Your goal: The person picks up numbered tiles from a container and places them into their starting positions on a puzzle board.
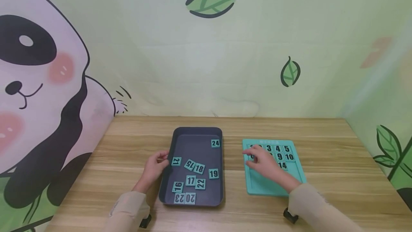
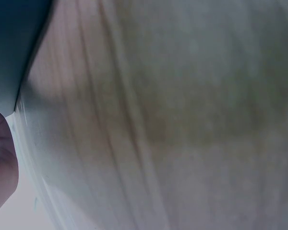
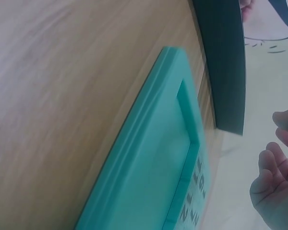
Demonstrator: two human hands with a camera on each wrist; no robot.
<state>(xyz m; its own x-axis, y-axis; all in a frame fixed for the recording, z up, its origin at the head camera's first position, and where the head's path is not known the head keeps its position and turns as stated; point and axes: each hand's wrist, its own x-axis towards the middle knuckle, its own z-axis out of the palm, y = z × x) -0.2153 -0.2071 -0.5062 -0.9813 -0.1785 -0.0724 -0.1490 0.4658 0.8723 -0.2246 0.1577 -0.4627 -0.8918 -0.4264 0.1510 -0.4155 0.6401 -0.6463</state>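
My left hand (image 1: 153,169) is at the left side of a dark grey tray (image 1: 196,149), thumb and fingertips touching its rim, fingers loosely bent. In the tray lie several teal number tiles, among them 24 (image 1: 215,143), 21 (image 1: 176,161), 19 (image 1: 214,173) and 17 (image 1: 190,180). My right hand (image 1: 265,164) hovers over the left part of a teal number board (image 1: 267,185), thumb and fingers apart with nothing visible between them. Numbered tiles such as 5 (image 1: 287,149), 10 (image 1: 289,157) and 14 (image 1: 282,165) sit in its upper rows; the hand hides some.
Tray and board lie side by side on a wooden table (image 1: 231,210), with a strip of wood between them. Behind the table hangs a green backdrop (image 1: 193,63) printed with leaves and a panda. The tray's raised wall (image 3: 223,72) stands beside the board in the right wrist view.
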